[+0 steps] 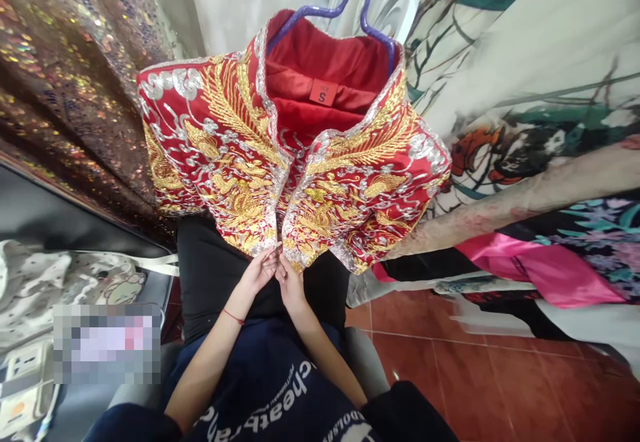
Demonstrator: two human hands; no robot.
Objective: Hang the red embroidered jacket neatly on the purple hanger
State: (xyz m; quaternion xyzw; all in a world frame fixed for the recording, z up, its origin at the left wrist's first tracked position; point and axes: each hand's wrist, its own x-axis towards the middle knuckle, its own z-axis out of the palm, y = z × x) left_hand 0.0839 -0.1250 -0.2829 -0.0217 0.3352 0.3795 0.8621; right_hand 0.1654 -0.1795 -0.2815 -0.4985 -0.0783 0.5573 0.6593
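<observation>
A red jacket (345, 182) with gold and silver embroidery hangs before me on a purple hanger (325, 12). Inside its collar is a red label (323, 92) marked S. The front edges part at the chest and come close together near the hem. My left hand (263, 269) pinches the left front edge at the bottom of the opening. On the opposite edge, my right hand (289, 279) is also closed in a pinch, its fingers touching those of the left. Any fastener between the fingertips is too small to make out. A thin red string circles my left wrist.
A sequined brown fabric (75, 82) hangs on the left. Floral garments (525, 115) hang on the right, with bright pink cloth (540, 269) below. A spotted cloth bag (65, 282) and a blurred-out object (107, 345) lie at lower left. Red floor tiles (465, 375) show at lower right.
</observation>
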